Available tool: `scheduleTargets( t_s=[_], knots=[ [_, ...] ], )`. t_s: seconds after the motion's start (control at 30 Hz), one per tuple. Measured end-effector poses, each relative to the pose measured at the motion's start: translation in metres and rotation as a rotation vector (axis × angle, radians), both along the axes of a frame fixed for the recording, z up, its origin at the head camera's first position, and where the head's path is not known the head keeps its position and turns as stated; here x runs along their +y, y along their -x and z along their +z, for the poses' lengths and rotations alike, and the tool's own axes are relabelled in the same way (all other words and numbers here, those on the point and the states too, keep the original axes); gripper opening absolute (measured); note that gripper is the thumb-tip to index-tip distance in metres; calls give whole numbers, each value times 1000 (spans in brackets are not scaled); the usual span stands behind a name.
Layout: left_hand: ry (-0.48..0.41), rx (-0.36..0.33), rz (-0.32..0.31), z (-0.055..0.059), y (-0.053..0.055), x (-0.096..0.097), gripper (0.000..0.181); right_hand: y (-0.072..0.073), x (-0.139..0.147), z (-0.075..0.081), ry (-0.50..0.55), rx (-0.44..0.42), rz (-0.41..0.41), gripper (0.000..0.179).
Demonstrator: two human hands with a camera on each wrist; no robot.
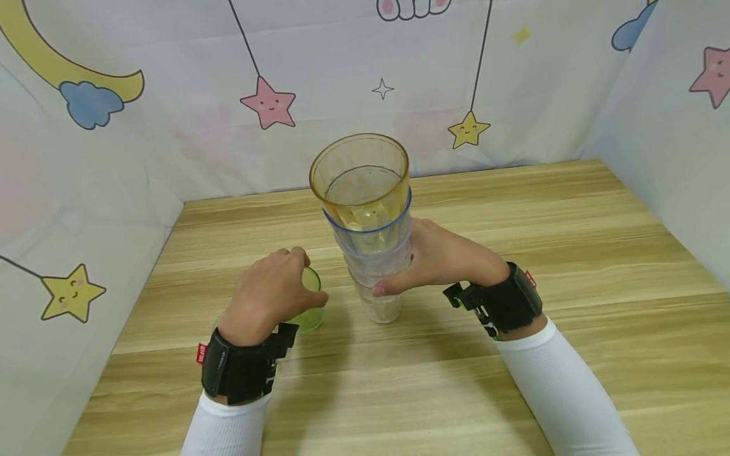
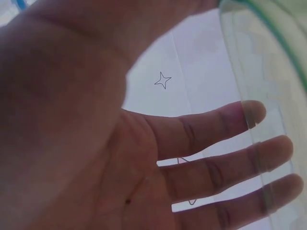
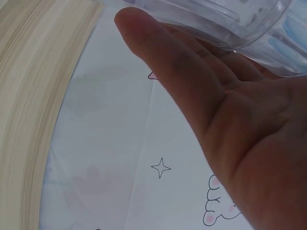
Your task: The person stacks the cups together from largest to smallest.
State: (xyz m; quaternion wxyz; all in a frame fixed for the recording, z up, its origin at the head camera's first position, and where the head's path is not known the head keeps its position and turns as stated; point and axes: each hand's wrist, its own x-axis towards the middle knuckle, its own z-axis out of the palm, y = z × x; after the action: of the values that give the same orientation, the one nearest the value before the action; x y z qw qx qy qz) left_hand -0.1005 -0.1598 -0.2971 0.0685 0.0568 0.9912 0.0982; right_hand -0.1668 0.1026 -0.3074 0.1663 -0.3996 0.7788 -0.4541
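A tall stack of nested see-through cups stands in the middle of the head view, tilted a little there. Its top cup (image 1: 367, 212) is amber, a blue-rimmed cup (image 1: 369, 240) sits under it, and clear cups (image 1: 365, 266) make up the lower part. My right hand (image 1: 447, 256) grips the stack from the right, thumb across the near side and fingers behind. To the left, my left hand (image 1: 268, 294) holds a green cup (image 1: 312, 318) between thumb and fingers, hiding much of it. In the left wrist view three fingertips show through the cup's wall (image 2: 254, 62).
Everything is over a wood-grain table (image 1: 513, 380). A white cloth (image 1: 342, 63) printed with stars, clouds and a moon hangs behind it and along both sides. Black straps with small cameras (image 1: 242, 367) circle both wrists, below them white sleeves (image 1: 559, 373).
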Motion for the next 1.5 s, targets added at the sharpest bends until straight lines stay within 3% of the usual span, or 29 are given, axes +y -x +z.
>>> scheduleTargets(
  t_s=[0.63,1.0,1.5],
  knots=[
    [-60,27,17,2,1,0,60,0,0,0,9,8,12,80],
    [-83,89,-5,4,0,2,58,0,0,0,6,3,13,81],
    [-106,237,-19,8,0,2,56,0,0,-1,18,0,30,81]
  ],
)
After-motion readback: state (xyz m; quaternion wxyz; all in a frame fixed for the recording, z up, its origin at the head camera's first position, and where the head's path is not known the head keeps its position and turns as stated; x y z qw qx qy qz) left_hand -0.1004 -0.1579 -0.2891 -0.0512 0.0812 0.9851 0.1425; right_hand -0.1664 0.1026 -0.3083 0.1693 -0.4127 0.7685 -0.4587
